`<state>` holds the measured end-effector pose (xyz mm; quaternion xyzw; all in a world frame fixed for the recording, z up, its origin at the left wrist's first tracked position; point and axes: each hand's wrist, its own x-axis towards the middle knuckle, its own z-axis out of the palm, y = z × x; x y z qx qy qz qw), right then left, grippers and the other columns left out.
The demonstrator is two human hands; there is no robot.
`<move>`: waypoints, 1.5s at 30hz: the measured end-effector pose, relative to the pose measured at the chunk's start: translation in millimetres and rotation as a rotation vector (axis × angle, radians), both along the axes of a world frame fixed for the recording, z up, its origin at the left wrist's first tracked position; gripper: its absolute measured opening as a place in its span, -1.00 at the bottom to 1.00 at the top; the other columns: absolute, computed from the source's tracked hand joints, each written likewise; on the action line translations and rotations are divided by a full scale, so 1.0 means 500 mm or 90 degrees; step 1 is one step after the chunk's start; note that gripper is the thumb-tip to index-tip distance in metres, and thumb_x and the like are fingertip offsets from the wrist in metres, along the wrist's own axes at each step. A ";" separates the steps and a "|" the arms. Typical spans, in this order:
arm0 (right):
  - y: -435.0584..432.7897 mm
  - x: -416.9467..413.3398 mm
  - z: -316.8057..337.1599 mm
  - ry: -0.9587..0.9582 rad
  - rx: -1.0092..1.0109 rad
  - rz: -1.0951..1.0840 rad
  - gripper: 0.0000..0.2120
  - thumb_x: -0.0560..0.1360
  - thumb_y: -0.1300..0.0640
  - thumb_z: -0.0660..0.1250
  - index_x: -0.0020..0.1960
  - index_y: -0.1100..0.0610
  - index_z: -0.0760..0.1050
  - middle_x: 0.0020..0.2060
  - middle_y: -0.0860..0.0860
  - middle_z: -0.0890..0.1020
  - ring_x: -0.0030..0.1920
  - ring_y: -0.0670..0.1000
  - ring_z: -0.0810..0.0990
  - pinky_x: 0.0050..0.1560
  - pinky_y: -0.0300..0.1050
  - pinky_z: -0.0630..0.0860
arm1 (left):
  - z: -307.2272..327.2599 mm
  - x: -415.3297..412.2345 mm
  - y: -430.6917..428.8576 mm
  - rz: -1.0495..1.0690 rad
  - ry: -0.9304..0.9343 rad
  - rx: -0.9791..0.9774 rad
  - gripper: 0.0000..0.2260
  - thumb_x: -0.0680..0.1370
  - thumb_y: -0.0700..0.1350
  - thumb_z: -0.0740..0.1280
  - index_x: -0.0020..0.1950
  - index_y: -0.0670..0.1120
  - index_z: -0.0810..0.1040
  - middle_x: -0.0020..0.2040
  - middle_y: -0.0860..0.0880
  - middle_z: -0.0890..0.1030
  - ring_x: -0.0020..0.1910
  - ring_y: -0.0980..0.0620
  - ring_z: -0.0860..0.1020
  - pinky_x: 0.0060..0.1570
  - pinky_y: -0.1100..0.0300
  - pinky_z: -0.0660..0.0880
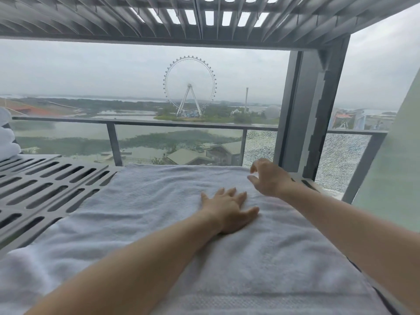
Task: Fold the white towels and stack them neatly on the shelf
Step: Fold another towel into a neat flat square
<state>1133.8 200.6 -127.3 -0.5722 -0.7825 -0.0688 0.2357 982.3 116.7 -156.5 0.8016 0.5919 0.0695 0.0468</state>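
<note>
On my feed the white towel (141,201) lies spread flat across the slotted grey shelf (45,185), filling the view from 6 o'clock up past centre; I see the left hand (229,211) planted palm-down on it a little right of centre, fingers straight and slightly spread, pressing the cloth and gripping nothing; the right hand (270,177) sits at about 1 o'clock from the left one, close beside it, over the towel's far right corner — fingers loosely bent, thumb and forefinger apart, nothing held; whether its fingertips touch the cloth I cannot tell. At 9 o'clock, at the shelf's far left, a stack of folded white towels (8,137) stands well apart from both hands; an upper slotted shelf (204,19) runs overhead at 12 o'clock — beyond the towel's far edge I make out a glass railing (145,123) and a Ferris wheel (189,85).
</note>
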 end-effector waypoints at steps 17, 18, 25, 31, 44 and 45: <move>-0.216 -0.003 -0.057 -0.138 -0.255 0.204 -0.47 0.59 -0.16 -0.04 0.51 -0.02 0.01 0.52 -0.04 0.01 0.50 -0.09 -0.05 0.45 -0.16 -0.14 | 0.016 -0.137 -0.123 0.006 0.073 -0.066 -0.35 0.49 0.39 -0.12 0.51 0.15 -0.08 0.55 0.07 -0.10 0.52 0.00 -0.12 0.41 -0.25 -0.16; -0.226 0.016 -0.051 -0.142 -0.267 0.188 -0.48 0.59 -0.18 -0.05 0.50 -0.06 0.00 0.52 -0.07 0.00 0.49 -0.10 -0.05 0.46 -0.14 -0.12 | 0.011 -0.160 -0.141 0.003 0.066 -0.059 -0.38 0.50 0.38 -0.13 0.51 0.17 -0.09 0.55 0.07 -0.10 0.51 0.01 -0.12 0.43 -0.20 -0.17; -0.329 -0.060 -0.026 -0.026 -0.235 0.190 -0.49 0.57 -0.19 -0.03 0.48 -0.05 0.12 0.49 -0.12 0.14 0.46 -0.13 0.09 0.41 -0.16 -0.02 | 0.009 -0.295 -0.275 0.059 0.031 -0.066 -0.37 0.49 0.40 -0.12 0.50 0.19 -0.08 0.54 0.10 -0.11 0.51 0.06 -0.14 0.39 -0.23 -0.19; -0.432 -0.093 -0.049 -0.117 -0.258 0.166 -0.53 0.58 -0.18 -0.01 0.47 -0.16 0.10 0.50 -0.11 0.07 0.49 -0.10 0.02 0.42 -0.17 -0.09 | -0.002 -0.408 -0.372 0.105 0.012 -0.044 -0.43 0.50 0.38 -0.09 0.48 0.25 -0.01 0.55 0.07 -0.02 0.51 0.03 -0.05 0.41 -0.27 -0.07; -0.659 -0.102 -0.034 0.061 -0.091 0.279 -0.70 0.35 -0.18 0.38 -0.01 -0.05 0.63 0.04 -0.16 0.60 0.01 -0.25 0.52 0.00 -0.49 0.36 | 0.025 -0.373 -0.530 -0.220 -0.010 0.137 -0.57 0.47 0.27 0.25 0.25 0.10 0.52 0.28 0.08 0.51 0.24 0.12 0.47 0.29 0.10 0.37; -0.667 -0.096 -0.032 0.045 -0.104 0.263 -0.65 0.34 -0.22 0.38 0.04 -0.07 0.62 0.07 -0.18 0.57 0.06 -0.26 0.50 0.03 -0.49 0.32 | 0.030 -0.379 -0.535 -0.216 0.025 0.148 -0.56 0.47 0.27 0.23 0.28 0.11 0.49 0.32 0.08 0.49 0.27 0.12 0.45 0.31 0.12 0.35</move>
